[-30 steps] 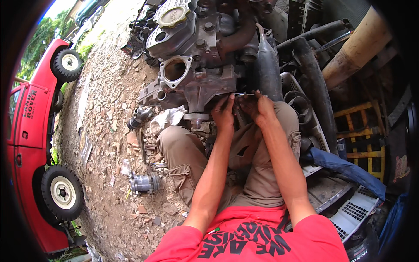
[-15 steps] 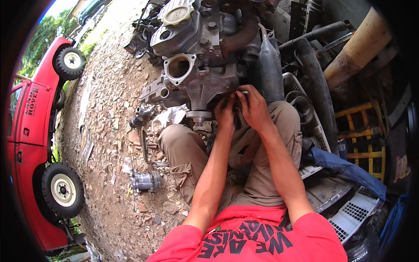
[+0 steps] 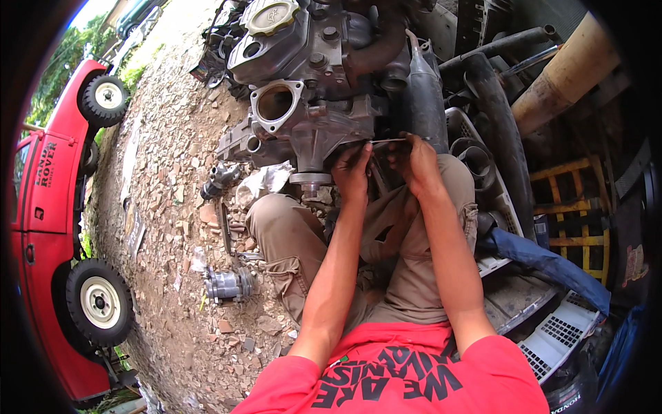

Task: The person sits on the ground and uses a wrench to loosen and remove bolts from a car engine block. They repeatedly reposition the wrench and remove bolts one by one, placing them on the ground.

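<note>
In front of me stands a greasy engine (image 3: 324, 124) with a ribbed cover, a round cap (image 3: 272, 17) and an open three-bolt flange (image 3: 276, 105). My right hand (image 3: 418, 165) is closed on a thin metal rod-like tool (image 3: 389, 141), which lies roughly level and points left at the engine's lower right side. My left hand (image 3: 352, 169) is up against the engine's underside beside the round pulley flange (image 3: 312, 178). Its thumb is up by the tool's left tip and its fingers are curled; what they pinch, if anything, is hidden.
Broken stone and tile cover the ground, with a cylindrical metal part (image 3: 229, 285) and a small fitting (image 3: 219, 181) on it. A dark metal cylinder (image 3: 426, 103), pipes and a white crate (image 3: 562, 334) crowd my right. A red vehicle (image 3: 52, 228) is at far left.
My right hand has moved slightly right and down, away from the left, and more of the thin tool shows between them. The left hand has shifted a little left. The whole view has shifted slightly.
</note>
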### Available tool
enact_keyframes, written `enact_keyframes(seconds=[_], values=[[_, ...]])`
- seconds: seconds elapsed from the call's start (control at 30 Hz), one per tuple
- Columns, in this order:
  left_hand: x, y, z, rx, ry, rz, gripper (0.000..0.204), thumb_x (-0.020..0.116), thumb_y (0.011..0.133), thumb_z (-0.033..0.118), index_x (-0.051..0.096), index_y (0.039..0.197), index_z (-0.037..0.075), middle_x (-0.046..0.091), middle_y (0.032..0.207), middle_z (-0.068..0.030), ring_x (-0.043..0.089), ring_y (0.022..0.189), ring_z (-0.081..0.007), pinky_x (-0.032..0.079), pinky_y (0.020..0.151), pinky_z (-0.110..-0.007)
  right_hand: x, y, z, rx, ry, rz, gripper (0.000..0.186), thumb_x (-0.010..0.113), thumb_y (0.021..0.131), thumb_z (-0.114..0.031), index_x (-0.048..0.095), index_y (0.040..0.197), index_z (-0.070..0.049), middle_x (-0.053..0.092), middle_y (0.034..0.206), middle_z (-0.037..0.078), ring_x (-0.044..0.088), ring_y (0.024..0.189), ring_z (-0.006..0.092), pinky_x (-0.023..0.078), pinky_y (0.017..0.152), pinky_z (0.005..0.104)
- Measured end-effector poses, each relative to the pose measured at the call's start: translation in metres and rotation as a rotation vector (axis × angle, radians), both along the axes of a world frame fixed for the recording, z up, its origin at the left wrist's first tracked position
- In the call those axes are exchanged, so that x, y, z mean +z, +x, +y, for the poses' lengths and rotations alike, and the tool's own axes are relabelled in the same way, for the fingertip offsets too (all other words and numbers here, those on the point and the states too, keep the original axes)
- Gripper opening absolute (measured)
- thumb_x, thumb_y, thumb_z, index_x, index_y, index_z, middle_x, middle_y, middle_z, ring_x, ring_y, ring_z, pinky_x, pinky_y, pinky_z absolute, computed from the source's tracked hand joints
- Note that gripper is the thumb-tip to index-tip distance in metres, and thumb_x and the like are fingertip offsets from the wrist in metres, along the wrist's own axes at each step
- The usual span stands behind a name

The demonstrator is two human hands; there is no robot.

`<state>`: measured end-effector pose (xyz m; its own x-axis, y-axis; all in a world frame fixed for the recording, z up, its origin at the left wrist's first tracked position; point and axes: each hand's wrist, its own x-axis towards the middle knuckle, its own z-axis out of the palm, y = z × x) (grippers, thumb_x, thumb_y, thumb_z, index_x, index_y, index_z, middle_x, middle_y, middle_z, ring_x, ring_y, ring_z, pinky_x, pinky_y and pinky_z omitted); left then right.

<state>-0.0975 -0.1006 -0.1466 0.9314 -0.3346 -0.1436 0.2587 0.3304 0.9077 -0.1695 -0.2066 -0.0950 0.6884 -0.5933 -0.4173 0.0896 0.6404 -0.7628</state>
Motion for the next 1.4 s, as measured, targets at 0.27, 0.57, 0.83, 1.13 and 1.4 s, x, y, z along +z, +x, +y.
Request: enact_keyframes(seconds=[0.27, 0.57, 0.83, 1.13, 1.4], values=[[0.003, 0.003, 0.0, 0.03, 0.038, -0.044, 0.02, 0.076, 0.08, 0.018, 0.067, 0.091, 0.004, 0.066, 0.076, -0.002, 0.052, 0.054, -0.0064, 0.037, 0.046, -0.02, -0.025, 0.003, -0.009, 0.067, 0.464, -0.24, 0.016, 0.038, 0.093, -0.015, 0.048, 0.098, -0.005, 0.055, 0.08, 0.011, 0.053, 0.069, 0.0236, 0.042, 0.065, 0.0366], [0.005, 0.006, -0.001, -0.033, 0.111, -0.097, 0.019, 0.074, 0.082, 0.019, 0.068, 0.09, 0.004, 0.065, 0.074, -0.0011, 0.052, 0.054, -0.0053, 0.036, 0.046, -0.02, -0.015, 0.009, 0.008, -0.149, -0.024, -0.11, 0.022, 0.038, 0.098, -0.021, 0.05, 0.099, -0.003, 0.056, 0.081, 0.011, 0.055, 0.071, 0.023, 0.043, 0.065, 0.0354], [-0.001, 0.009, 0.0, -0.04, 0.004, -0.048, 0.02, 0.073, 0.083, 0.02, 0.071, 0.093, 0.003, 0.062, 0.073, 0.002, 0.049, 0.057, -0.0036, 0.036, 0.048, -0.02, 0.009, 0.006, 0.032, -0.018, -1.011, -0.125, 0.023, 0.046, 0.099, -0.021, 0.053, 0.101, 0.001, 0.056, 0.077, 0.014, 0.056, 0.065, 0.0241, 0.045, 0.064, 0.0329], [0.001, 0.004, 0.008, -0.105, 0.067, -0.06, 0.021, 0.073, 0.083, 0.021, 0.068, 0.094, 0.004, 0.064, 0.076, 0.0, 0.055, 0.06, -0.0062, 0.038, 0.051, -0.021, -0.001, 0.01, 0.017, -0.123, -0.776, -0.008, 0.028, 0.04, 0.102, -0.027, 0.055, 0.098, -0.003, 0.053, 0.079, 0.003, 0.051, 0.068, 0.0138, 0.041, 0.061, 0.0281], [-0.001, 0.008, 0.002, -0.016, 0.074, -0.179, 0.018, 0.073, 0.083, 0.019, 0.068, 0.09, 0.003, 0.065, 0.074, -0.0008, 0.054, 0.055, -0.006, 0.038, 0.047, -0.02, -0.023, 0.005, -0.004, -0.009, 0.41, -0.212, 0.019, 0.039, 0.092, -0.026, 0.047, 0.1, -0.009, 0.043, 0.074, 0.005, 0.04, 0.065, 0.018, 0.032, 0.06, 0.0315]])
